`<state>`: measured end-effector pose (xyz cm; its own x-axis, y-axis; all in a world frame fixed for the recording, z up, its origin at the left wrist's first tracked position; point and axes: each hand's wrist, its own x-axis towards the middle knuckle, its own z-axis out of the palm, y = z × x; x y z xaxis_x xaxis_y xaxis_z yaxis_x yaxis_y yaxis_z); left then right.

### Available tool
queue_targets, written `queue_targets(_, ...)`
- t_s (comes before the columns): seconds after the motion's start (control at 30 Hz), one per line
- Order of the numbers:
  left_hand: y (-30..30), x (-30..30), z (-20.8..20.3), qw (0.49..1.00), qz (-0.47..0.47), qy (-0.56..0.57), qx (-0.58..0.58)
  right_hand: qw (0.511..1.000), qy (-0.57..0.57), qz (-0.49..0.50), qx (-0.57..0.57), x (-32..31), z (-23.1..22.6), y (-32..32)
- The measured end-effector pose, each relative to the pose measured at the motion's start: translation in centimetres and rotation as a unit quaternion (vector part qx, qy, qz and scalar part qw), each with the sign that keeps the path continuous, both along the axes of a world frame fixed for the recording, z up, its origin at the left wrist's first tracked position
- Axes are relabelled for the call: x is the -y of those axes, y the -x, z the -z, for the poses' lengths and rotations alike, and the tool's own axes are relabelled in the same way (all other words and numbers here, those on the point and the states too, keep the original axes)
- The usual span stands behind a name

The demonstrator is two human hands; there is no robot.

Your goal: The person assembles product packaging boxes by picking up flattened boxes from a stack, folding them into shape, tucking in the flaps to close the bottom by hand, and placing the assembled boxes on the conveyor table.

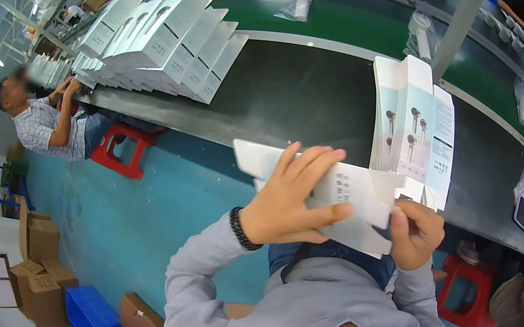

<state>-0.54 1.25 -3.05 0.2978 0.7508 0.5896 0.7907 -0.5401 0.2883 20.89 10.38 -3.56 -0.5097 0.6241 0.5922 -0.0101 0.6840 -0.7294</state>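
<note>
A white folding carton (pixel 350 232) is held above my lap, with small dark print on one panel and end flaps sticking out. Across its upper panel lies my left hand (pixel 289 200), its thumb and fingers gripping the sides. My right hand (pixel 417 231) is closed at the carton's right end, thumb and forefinger pinched by the flaps. Just beyond it, a stack of flat printed cartons (pixel 414 117) with pictures of a dark handheld device rests on the workbench (pixel 303 80).
A large pile of white cartons (pixel 166 44) stands farther left on the bench. Bagged white parts (pixel 301 1) lie on the green conveyor (pixel 348 17). A metal post (pixel 464 5) rises at right. One co-worker (pixel 51 122) sits at left; red stools and blue crates are on the floor.
</note>
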Motion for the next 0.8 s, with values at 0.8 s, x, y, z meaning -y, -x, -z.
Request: queue_targets(0.8,-2.2,4.3,9.2,0.69,0.145,0.303,0.641,0.937,0.296,-0.133,-0.127,0.7,8.5,8.9)
